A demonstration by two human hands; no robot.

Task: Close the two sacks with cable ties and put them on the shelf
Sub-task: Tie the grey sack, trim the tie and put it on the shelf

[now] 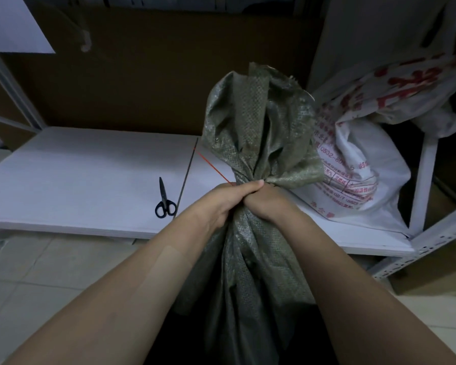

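Note:
A grey-green woven sack [258, 133] stands upright in front of me, its mouth bunched into a neck. My left hand [229, 197] and my right hand [267, 200] both grip that neck, side by side and touching. A thin red cable tie [212, 167] sticks out up and to the left from the neck beside my left hand. The white sack with red print [363, 164] lies on the white shelf [90, 180] at the right, behind the green one. Whether the tie is fastened is hidden by my fingers.
Black scissors [165, 200] lie on the shelf board left of my hands, next to a seam between boards. A white perforated shelf post [419, 243] stands at the right. Brown cardboard backs the shelf. Pale floor tiles lie below.

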